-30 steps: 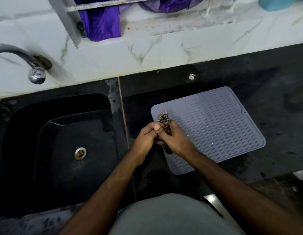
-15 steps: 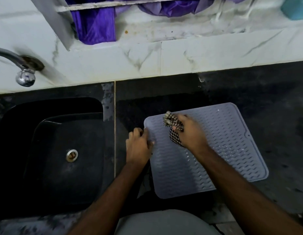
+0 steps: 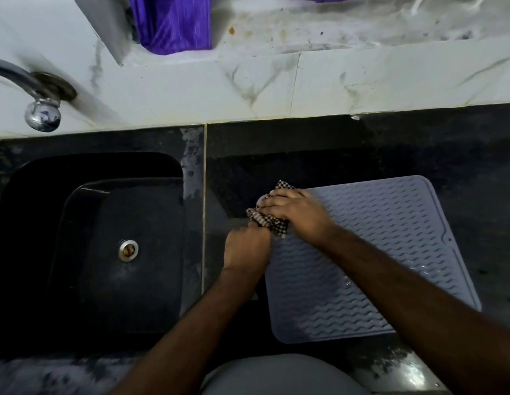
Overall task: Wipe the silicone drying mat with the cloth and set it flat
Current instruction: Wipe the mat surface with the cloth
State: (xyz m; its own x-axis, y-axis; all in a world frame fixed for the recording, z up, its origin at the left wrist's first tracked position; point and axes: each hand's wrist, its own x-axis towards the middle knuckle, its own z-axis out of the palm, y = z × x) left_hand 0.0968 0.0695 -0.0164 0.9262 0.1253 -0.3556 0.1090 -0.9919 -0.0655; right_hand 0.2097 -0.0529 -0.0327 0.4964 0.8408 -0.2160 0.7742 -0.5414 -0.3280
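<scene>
Two bare hands meet at the mat's far left corner. The right hand (image 3: pixel 295 212) lies with its fingers curled down over a bunched cloth (image 3: pixel 272 222), a soft black-and-white checked weave, and presses it onto the mat. The left hand (image 3: pixel 246 248) sits just beside it at the mat's left edge, fingers curled under; whether it grips the mat's edge or the cloth's tail I cannot tell. The silicone drying mat (image 3: pixel 370 260) is a pale grey-lilac rectangle with rounded corners, a raised rim and rows of wavy ridges; it lies on the black stone table (image 3: pixel 305 149), turned slightly askew. Small wet glints show on its right part. To the left lies a dark rectangular sink (image 3: pixel 85 212) with a round metal drain (image 3: pixel 128 250), and a chrome tap (image 3: pixel 40 109) juts from the white marble-veined wall (image 3: pixel 248 81). Purple cloth-like stuff (image 3: pixel 174 24) hangs above.

Half a second ago the right hand held the cloth further in on the mat; now it has slid to the corner, and the left hand has shifted up to meet the cloth.
</scene>
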